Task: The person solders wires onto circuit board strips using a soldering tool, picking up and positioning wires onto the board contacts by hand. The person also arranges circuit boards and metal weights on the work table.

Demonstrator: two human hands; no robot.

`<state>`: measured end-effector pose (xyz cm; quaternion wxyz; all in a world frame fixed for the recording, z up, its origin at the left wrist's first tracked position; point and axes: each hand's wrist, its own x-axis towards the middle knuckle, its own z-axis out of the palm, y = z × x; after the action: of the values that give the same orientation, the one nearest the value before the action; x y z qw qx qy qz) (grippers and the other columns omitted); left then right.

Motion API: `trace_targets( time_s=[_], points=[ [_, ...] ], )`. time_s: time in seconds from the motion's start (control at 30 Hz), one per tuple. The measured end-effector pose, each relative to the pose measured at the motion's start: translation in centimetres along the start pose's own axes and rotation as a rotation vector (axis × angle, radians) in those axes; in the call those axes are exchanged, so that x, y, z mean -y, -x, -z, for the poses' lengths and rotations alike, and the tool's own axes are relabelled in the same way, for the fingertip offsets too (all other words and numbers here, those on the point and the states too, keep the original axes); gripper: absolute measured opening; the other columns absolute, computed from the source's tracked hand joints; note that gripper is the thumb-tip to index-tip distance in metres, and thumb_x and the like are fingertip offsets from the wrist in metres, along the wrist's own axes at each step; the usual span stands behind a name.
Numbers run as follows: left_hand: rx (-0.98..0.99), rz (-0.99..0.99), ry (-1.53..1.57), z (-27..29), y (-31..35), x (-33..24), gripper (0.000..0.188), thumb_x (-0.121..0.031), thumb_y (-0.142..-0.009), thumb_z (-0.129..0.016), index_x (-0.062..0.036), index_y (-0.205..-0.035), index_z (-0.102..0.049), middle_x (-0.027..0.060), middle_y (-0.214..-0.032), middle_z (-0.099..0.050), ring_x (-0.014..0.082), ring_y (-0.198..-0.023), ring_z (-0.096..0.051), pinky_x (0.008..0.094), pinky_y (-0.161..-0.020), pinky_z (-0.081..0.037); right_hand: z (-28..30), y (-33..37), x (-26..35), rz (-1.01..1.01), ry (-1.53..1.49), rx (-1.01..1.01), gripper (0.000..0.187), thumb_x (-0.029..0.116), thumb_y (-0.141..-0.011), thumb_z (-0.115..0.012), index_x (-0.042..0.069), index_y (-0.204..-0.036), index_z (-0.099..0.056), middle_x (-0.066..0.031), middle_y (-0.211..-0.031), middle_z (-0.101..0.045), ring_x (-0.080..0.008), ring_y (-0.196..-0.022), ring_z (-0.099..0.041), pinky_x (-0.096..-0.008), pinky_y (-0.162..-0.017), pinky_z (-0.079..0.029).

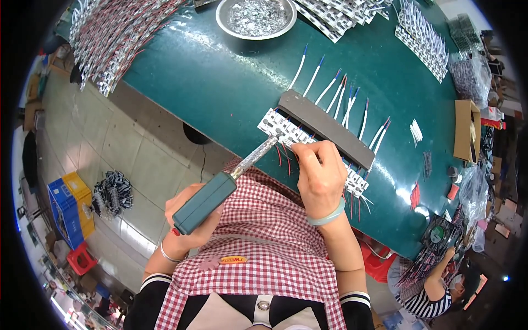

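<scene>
My left hand (190,212) is closed around the dark green handle of a soldering iron (208,199). The iron's metal shaft slants up to the right, and its tip meets a white circuit board strip (269,122) near its left end. Over the middle of that strip, my right hand (322,179) is closed in a pinch; whatever lies between its fingertips is hidden. A long grey-brown bar (330,131) rests along the strip's far side. Several white cables (328,88) with coloured wire ends stick out beyond the bar, and thin red wires (288,160) hang from the near edge.
On the green table (220,93) stand a metal bowl (256,34) of silvery bits, a heap of wired boards (115,38) and more board sheets (421,44). Short white tubes (416,131) and a cardboard box (465,132) lie right. A co-worker (434,289) sits lower right.
</scene>
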<state>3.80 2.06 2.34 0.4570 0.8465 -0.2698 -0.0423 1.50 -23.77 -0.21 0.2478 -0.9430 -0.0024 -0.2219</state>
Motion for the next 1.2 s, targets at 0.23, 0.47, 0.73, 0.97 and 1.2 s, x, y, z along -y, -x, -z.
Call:
trace_targets(
  time_s=[0.23, 0.47, 0.73, 0.97, 1.2],
  points=[
    [-0.008, 0.027, 0.026, -0.16, 0.1, 0.06, 0.023, 0.007, -0.068, -0.075, 0.0038, -0.09, -0.07, 0.0144, -0.086, -0.068, 0.0269, -0.072, -0.07, 0.0317, -0.062, -0.056, -0.13, -0.05, 0.11, 0.013, 0.061, 0.034, 0.023, 0.001, -0.072, -0.068, 0.007, -0.094, -0.068, -0.0067, -0.081, -0.053, -0.0228, -0.074, -0.057, -0.0345, -0.061, -0.047],
    [-0.004, 0.049, 0.053, -0.19, 0.06, 0.0, 0.024, 0.006, -0.069, -0.075, 0.0046, -0.093, -0.069, 0.0143, -0.087, -0.069, 0.0265, -0.071, -0.07, 0.0311, -0.064, -0.056, -0.13, -0.16, 0.13, -0.005, 0.036, 0.023, 0.022, 0.0, -0.074, -0.067, 0.008, -0.095, -0.068, -0.0071, -0.08, -0.053, -0.0235, -0.075, -0.058, -0.0349, -0.062, -0.047],
    [0.012, 0.077, 0.066, -0.11, 0.01, 0.06, 0.024, 0.005, -0.071, -0.075, 0.0052, -0.094, -0.069, 0.0147, -0.087, -0.069, 0.0262, -0.071, -0.069, 0.031, -0.064, -0.055, -0.11, -0.12, 0.07, -0.032, 0.028, 0.036, 0.024, -0.002, -0.075, -0.065, 0.008, -0.096, -0.068, -0.008, -0.081, -0.053, -0.0249, -0.076, -0.058, -0.0361, -0.062, -0.048],
    [0.028, 0.077, 0.099, -0.18, -0.05, 0.33, 0.024, 0.007, -0.069, -0.074, 0.0049, -0.092, -0.067, 0.0142, -0.085, -0.067, 0.0261, -0.071, -0.068, 0.0308, -0.064, -0.054, -0.05, -0.22, -0.05, -0.024, 0.024, 0.055, 0.024, -0.002, -0.075, -0.065, 0.008, -0.096, -0.068, -0.0081, -0.081, -0.053, -0.025, -0.076, -0.058, -0.036, -0.063, -0.048],
    [0.04, 0.056, 0.108, -0.28, -0.03, 0.61, 0.022, 0.009, -0.067, -0.072, 0.0045, -0.087, -0.064, 0.0141, -0.08, -0.065, 0.0262, -0.067, -0.066, 0.0311, -0.062, -0.053, 0.15, -0.45, -0.07, -0.003, 0.037, 0.069, 0.023, -0.001, -0.075, -0.064, 0.007, -0.096, -0.068, -0.0078, -0.08, -0.052, -0.0242, -0.075, -0.058, -0.0362, -0.062, -0.048]
  ],
)
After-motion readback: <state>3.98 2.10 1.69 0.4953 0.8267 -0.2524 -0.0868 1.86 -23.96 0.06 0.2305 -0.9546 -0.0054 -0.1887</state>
